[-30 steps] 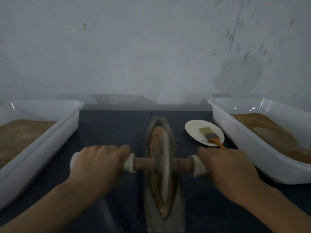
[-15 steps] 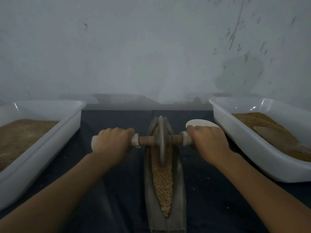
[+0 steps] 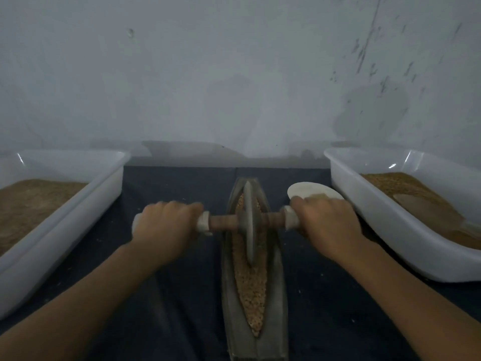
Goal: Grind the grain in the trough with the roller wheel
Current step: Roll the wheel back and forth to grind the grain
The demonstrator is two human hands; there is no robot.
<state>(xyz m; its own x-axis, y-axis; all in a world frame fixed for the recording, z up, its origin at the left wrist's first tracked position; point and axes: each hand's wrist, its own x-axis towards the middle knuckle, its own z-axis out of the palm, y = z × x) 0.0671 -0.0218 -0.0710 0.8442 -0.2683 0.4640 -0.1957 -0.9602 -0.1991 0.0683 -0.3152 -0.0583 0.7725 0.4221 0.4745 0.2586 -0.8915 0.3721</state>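
Fingers (image 3: 182, 208) of both hands round the roller wheel (image 3: 248, 220) axle — wheel upright in grain (image 3: 250, 287).

The trough (image 3: 256, 332) was grey; its grain (image 3: 251, 290) was speckled tan. The wheel (image 3: 249, 225) was grey, its axle (image 3: 223, 222) reddish-brown with white grips (image 3: 203, 221). Both tubs (image 3: 369, 217) were white, the cloth (image 3: 182, 308) dark blue.
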